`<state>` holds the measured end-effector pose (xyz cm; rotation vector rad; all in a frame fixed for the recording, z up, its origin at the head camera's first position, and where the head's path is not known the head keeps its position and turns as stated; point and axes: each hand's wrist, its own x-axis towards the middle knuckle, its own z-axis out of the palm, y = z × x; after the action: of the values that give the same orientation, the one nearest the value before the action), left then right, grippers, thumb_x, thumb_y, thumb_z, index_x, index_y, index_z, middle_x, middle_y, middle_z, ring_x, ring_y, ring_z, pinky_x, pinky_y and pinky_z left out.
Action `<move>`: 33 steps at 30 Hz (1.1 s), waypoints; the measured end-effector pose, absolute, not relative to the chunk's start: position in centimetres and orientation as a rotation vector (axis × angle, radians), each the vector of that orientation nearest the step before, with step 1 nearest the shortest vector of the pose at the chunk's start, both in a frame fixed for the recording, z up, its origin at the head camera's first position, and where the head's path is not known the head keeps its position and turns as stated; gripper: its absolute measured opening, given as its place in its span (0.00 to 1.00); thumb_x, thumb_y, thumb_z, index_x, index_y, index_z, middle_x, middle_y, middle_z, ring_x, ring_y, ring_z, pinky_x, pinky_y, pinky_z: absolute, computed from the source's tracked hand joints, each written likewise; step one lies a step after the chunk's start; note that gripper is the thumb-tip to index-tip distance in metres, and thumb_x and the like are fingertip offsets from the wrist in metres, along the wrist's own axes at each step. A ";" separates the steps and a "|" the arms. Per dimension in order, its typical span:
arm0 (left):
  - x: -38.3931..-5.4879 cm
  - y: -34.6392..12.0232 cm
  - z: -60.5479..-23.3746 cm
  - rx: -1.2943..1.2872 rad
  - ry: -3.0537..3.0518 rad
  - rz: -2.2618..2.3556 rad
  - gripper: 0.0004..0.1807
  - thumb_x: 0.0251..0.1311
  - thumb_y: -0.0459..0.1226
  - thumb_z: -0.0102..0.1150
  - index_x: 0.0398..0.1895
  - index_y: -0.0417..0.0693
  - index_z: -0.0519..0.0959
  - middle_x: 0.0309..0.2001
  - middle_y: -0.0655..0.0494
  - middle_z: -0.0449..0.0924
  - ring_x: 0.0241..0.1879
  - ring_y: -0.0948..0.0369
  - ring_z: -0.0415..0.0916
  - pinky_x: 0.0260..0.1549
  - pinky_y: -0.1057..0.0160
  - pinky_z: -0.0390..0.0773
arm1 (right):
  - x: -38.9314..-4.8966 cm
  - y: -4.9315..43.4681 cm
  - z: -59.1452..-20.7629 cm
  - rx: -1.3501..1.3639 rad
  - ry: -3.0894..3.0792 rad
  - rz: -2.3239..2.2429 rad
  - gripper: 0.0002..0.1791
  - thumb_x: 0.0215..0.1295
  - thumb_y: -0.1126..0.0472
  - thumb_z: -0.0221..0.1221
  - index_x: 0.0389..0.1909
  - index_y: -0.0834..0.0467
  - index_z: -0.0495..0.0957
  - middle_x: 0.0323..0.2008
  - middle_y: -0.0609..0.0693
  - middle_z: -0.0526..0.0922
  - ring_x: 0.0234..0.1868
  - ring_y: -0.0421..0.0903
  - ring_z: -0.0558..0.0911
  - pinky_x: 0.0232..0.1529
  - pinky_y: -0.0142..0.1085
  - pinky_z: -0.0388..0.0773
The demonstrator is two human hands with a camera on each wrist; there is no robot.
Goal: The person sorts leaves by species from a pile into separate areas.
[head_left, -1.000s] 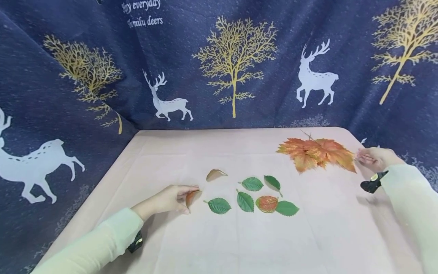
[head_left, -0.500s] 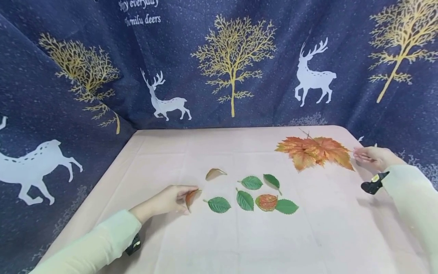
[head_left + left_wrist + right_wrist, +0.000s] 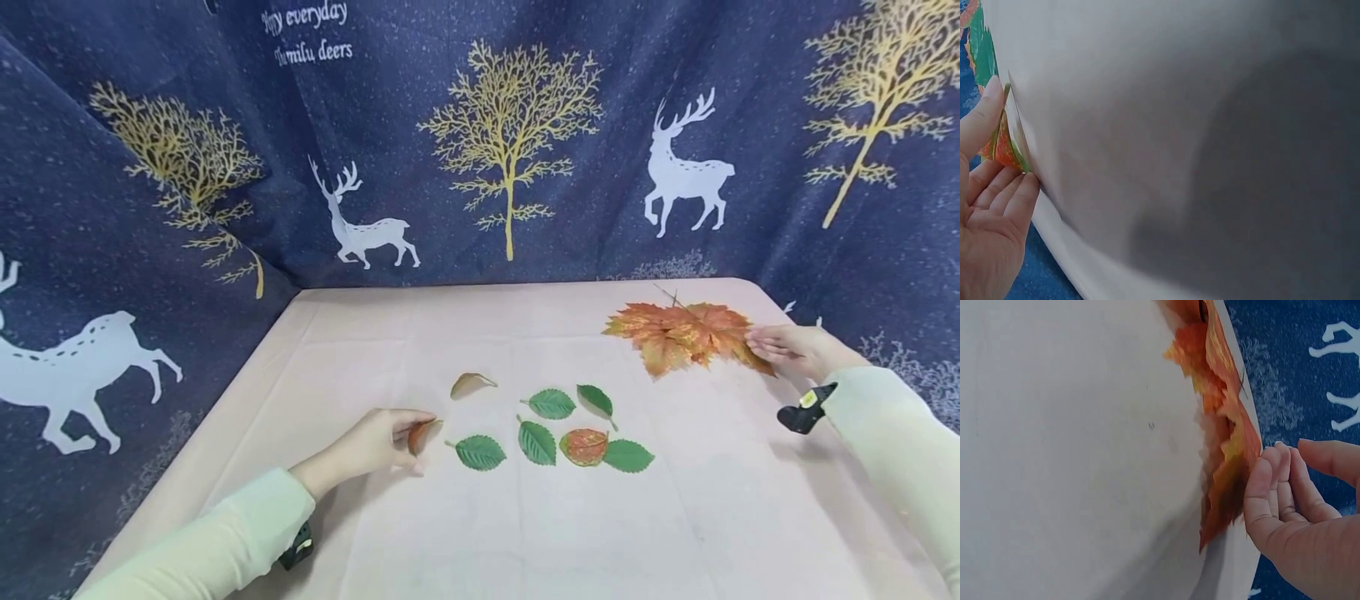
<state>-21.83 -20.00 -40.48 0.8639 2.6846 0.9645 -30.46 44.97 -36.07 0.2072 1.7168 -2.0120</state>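
Note:
In the head view my left hand (image 3: 382, 442) holds a small curled orange-red leaf (image 3: 422, 435) between thumb and fingers. The left wrist view shows this leaf (image 3: 1005, 147) with a greenish edge, the thumb at its stem end and the fingertips at its other end. At the far right, my right hand (image 3: 795, 350) reaches the right tip of a pile of orange-red maple leaves (image 3: 675, 333). Seen from the right wrist, its fingertips (image 3: 1260, 472) are right at the edge of the maple leaves (image 3: 1229, 462), fingers loosely bent and the thumb set a little apart.
Several green leaves lie mid-table, among them one green leaf (image 3: 481, 452) nearest my left hand. A red-orange leaf (image 3: 585, 447) sits between two green ones, and a brown curled leaf (image 3: 469, 384) lies behind. A blue curtain (image 3: 465, 167) hangs beyond the pale tablecloth (image 3: 525, 533).
My right hand has shifted left, from beside the maple pile to over its right tip. My left hand stays nearly in place, tilting the small leaf slightly.

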 end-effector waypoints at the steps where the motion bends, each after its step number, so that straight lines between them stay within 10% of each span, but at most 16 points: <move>1: -21.8 -19.9 -40.4 0.862 2.696 0.960 0.38 0.42 0.34 0.77 0.59 0.33 0.74 0.59 0.37 0.76 0.59 0.43 0.74 0.59 0.52 0.74 | -30.5 44.7 -36.1 0.200 1.684 -2.033 0.26 0.76 0.69 0.39 0.29 0.49 0.83 0.36 0.40 0.83 0.39 0.34 0.82 0.49 0.25 0.79; 33: -21.7 -19.9 -40.2 0.899 2.758 0.796 0.37 0.44 0.39 0.76 0.60 0.38 0.75 0.58 0.40 0.78 0.55 0.46 0.78 0.54 0.54 0.79 | -29.2 31.5 -36.0 -0.145 1.828 -1.834 0.17 0.75 0.68 0.44 0.43 0.53 0.82 0.40 0.43 0.86 0.46 0.39 0.84 0.54 0.31 0.80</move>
<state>-21.69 -19.92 -40.19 0.8994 2.7576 0.7964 -29.24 31.55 -35.96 -0.1451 1.8283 -1.8338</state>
